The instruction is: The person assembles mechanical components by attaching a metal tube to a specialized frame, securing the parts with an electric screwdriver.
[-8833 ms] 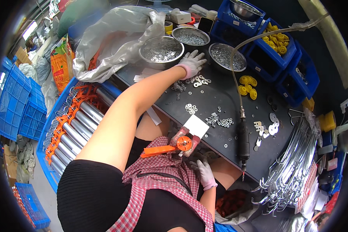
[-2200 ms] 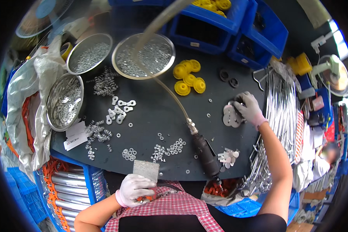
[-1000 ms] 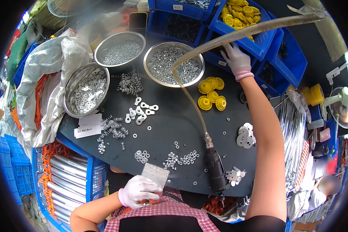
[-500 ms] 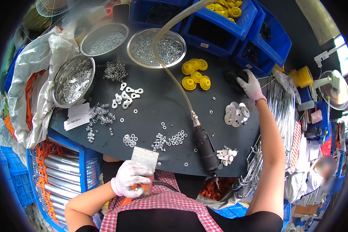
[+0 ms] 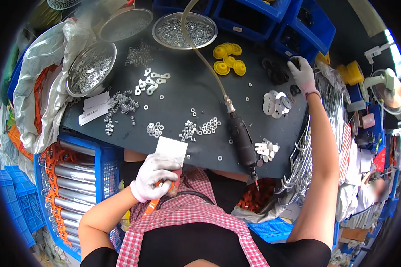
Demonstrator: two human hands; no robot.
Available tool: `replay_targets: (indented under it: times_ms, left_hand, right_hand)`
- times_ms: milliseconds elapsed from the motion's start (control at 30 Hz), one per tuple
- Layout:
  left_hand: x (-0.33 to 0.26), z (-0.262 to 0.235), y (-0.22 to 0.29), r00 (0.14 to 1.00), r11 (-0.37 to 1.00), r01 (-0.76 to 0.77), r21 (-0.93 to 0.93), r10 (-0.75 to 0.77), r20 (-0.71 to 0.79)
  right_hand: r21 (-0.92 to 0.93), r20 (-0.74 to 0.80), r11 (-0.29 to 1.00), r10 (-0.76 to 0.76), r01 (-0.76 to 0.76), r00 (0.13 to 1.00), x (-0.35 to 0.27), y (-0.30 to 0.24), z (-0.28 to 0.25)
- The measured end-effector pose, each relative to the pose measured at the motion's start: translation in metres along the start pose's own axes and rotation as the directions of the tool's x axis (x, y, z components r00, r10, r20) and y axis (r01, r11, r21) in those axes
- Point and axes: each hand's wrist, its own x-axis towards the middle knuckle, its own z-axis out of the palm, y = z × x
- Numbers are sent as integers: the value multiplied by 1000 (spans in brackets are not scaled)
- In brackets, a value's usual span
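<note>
My left hand (image 5: 156, 178), in a white glove, is closed round an orange piece with a flat silvery metal plate (image 5: 171, 149) standing up from it, at the near table edge. An orange strip (image 5: 150, 207) hangs below the fingers. Far to the right, my gloved right hand (image 5: 304, 76) is curled beside a pile of black ring-like parts (image 5: 275, 71). A dark bit shows at its fingertips, too small to make out. Another black part (image 5: 294, 90) lies by the wrist. Round grey discs (image 5: 275, 104) lie nearer to me.
A black power screwdriver (image 5: 243, 140) on a hose lies across the table. Yellow caps (image 5: 227, 60), springs (image 5: 122, 104), nuts (image 5: 208, 126) and metal lugs (image 5: 151, 82) sit in piles. Steel bowls (image 5: 185, 30) and blue bins (image 5: 305, 31) line the back; wire rods (image 5: 327, 107) flank my right arm.
My view has shifted, so the table sits higher in it. The right hand has drawn off the black pile slightly to the right. The left hand keeps its hold on the orange piece.
</note>
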Motion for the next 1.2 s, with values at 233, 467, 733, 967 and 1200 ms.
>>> replay_targets:
  times_ms: [233, 467, 733, 967, 1200]
  left_hand:
    - [-16, 6, 8, 996, 994, 48, 96, -41, -82]
    - [-17, 9, 25, 977, 898, 145, 415, -65, -201]
    - [-25, 21, 18, 961, 932, 218, 289, -153, -230]
    - [-32, 0, 27, 970, 883, 204, 422, -125, -209]
    - [24, -63, -1, 921, 882, 317, 348, -198, -336]
  right_hand:
    - [-18, 475, 989, -122, 148, 871, -95, -46, -6]
    - [9, 306, 994, -107, 109, 946, -123, -20, 12]
    - [19, 362, 996, 75, -88, 929, -111, -10, 17]
    - [232, 446, 942, 120, -244, 887, -120, -51, 17]
    - [720, 306, 625, 104, -301, 946, -130, -94, -10]
